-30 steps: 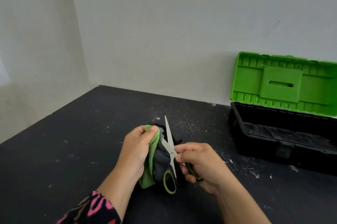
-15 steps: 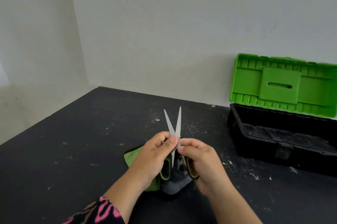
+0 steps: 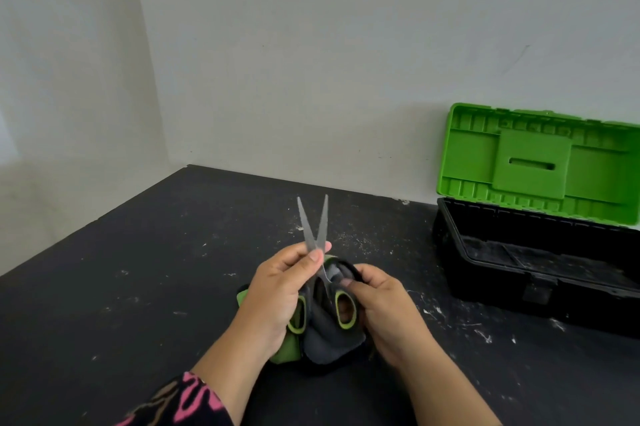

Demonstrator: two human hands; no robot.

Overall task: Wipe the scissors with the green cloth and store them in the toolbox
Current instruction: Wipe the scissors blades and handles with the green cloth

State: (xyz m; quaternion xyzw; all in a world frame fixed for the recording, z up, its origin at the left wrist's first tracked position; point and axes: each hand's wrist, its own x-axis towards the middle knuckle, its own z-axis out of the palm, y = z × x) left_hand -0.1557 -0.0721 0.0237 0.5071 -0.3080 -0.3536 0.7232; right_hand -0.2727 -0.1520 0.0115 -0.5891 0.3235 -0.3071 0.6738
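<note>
**Scissors held over the cloth**

Head view: your left hand pinches the scissors by the blades, spread in a narrow V (tips pointing away). Your right hand grips one handle loop. The green cloth lies beneath them on the table; the open toolbox stands well apart.

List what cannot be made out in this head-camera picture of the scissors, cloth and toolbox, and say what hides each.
All in the head view:
- where the blades of the scissors cross: behind the pinching fingers of the left hand.
- most of the green cloth: under the left hand, the right hand and the handles.
- right end of the toolbox: cut off by the frame edge.
- toolbox contents: lost in dark shadow.
</note>
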